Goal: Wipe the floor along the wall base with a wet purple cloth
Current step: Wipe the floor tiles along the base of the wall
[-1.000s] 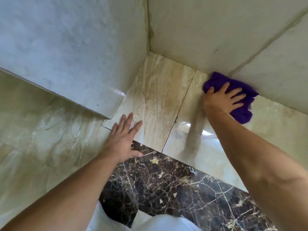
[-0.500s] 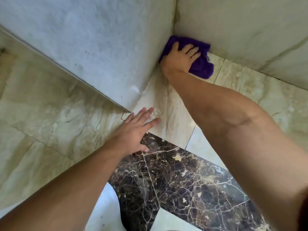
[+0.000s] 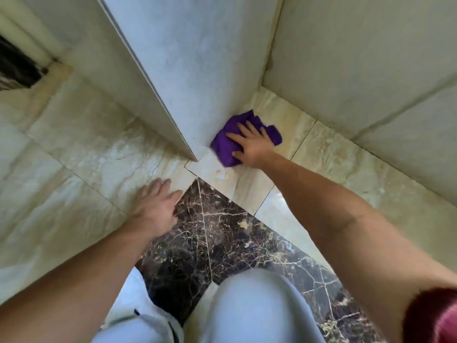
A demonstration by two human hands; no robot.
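A crumpled purple cloth (image 3: 223, 143) lies on the beige floor tile (image 3: 249, 184) against the base of the jutting wall (image 3: 197, 82), close to that wall's outer corner. My right hand (image 3: 252, 144) presses flat on top of the cloth with fingers spread, covering its middle. My left hand (image 3: 155, 206) rests flat on the floor nearer to me, fingers apart and empty, at the edge where the beige tile meets the dark marble tile (image 3: 222, 243).
A second wall (image 3: 371, 58) runs along the right and meets the jutting wall in an inner corner (image 3: 262, 82). My knees in light trousers (image 3: 247, 305) fill the bottom. A dark opening (image 3: 14, 68) shows at the far left.
My right hand has slid the cloth out of the inner corner and along the jutting wall's base toward its outer corner. My left hand stays planted on the floor. The view tilted down.
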